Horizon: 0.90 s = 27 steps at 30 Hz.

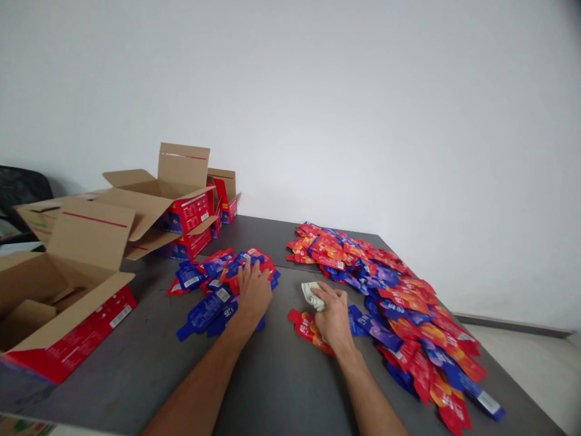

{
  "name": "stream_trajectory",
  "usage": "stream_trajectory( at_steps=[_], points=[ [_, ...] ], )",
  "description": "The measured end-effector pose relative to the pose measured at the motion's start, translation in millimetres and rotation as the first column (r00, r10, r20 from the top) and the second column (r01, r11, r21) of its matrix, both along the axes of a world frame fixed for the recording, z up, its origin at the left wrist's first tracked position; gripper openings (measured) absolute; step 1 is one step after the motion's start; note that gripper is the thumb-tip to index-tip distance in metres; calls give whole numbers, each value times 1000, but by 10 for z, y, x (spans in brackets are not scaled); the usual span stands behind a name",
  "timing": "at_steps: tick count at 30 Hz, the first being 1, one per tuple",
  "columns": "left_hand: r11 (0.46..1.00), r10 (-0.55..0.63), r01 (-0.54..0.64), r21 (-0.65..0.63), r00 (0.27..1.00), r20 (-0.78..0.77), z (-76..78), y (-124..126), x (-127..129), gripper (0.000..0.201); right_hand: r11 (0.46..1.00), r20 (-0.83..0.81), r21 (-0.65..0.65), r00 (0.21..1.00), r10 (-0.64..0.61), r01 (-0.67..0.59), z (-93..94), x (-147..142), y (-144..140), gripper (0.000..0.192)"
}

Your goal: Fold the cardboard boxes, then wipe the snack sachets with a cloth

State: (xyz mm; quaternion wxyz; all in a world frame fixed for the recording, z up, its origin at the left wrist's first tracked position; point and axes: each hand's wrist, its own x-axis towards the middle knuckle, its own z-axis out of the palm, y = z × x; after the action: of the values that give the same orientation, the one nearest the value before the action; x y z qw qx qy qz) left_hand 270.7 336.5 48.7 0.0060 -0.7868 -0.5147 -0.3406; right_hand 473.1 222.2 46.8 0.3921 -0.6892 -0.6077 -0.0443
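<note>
My left hand [254, 290] rests with fingers spread on a small pile of red and blue pouches [216, 266], left of the middle of the table. Between the thumb and fingers of my right hand [333, 310] is a folded whitish cloth [313, 295]. Beneath that hand lies a red pouch [303, 324] with a narrow spout-like end, partly hidden by the hand. To its right spreads a long heap of red and blue pouches [403, 303], overlapping along the table's right side.
An open cardboard box [86, 327] with red printed sides stands at the left front, flaps up. More open boxes [190, 212] are stacked behind it. The dark grey table [281, 387] meets a white wall [318, 109] at the back. A black chair [22, 188] shows at far left.
</note>
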Motion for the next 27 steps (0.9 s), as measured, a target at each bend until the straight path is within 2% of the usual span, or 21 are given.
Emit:
stream_trajectory(
  at_steps=[3,6,8,12,15,18,20,22,24,27],
  points=[
    [977,-208,208,-39,978,14,10,-171,166,33,999,4,-4,999,-32,32,-6,17,-2,68],
    [875,-463,460,-151,886,22,-12,-355,309,24,998,17,-12,998,-61,62,-11,30,-8,68],
    [825,-532,525,-209,846,27,-30,-452,359,27,997,27,-18,997,-77,78,-16,37,-9,67],
    [785,-555,525,-329,832,3,-50,-530,366,54,995,34,-26,995,-95,96,-19,33,-12,68],
    [759,-539,512,-402,840,51,-64,-512,340,54,995,18,-32,996,-92,93,1,10,-24,68],
    [757,-496,503,-417,858,134,-87,-469,312,54,996,-9,-30,996,-90,89,37,-15,-39,68],
    [779,-427,489,-392,872,240,-99,-428,305,49,996,-32,-30,996,-88,87,58,-24,-43,68],
    [803,-323,480,-353,849,418,-106,-377,314,48,995,-55,-39,994,-91,88,66,-27,-39,67],
    [801,-201,500,-329,743,639,-112,-323,341,49,995,-75,-56,993,-88,84,60,-30,-28,66],
    [741,-24,594,-314,491,871,-122,-269,389,40,997,-98,-62,994,-47,41,31,-52,1,62]
  ],
)
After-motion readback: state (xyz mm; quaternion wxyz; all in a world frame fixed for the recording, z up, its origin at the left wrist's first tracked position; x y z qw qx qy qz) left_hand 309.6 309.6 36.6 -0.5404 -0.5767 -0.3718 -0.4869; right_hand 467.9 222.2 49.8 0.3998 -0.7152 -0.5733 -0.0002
